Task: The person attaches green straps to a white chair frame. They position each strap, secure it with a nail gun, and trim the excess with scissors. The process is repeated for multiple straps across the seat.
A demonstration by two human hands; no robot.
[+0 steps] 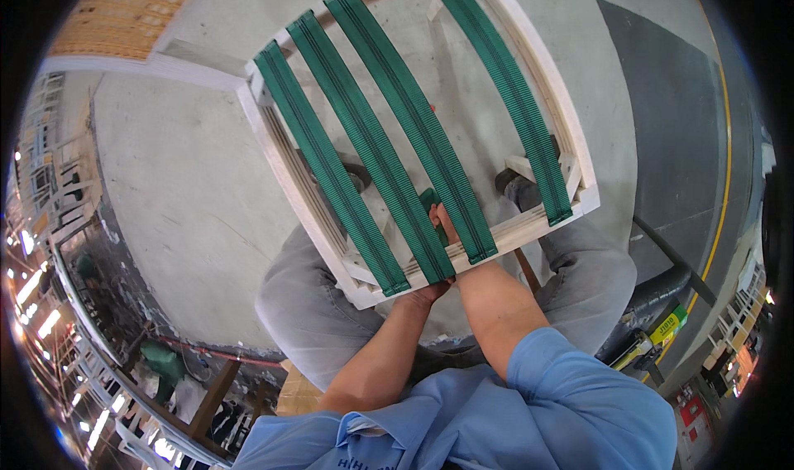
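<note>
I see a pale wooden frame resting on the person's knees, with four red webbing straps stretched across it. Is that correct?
Not quite. The straps are green, not red, as the head view shows. The rest holds: four of them run across the pale wooden frame, which rests over the person's knees, with the left hand at its near rail and the right hand reaching up between the straps.

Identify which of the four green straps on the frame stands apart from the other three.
The rightmost green strap: a wide gap separates it from the three close-set straps, on the wooden frame.
</note>
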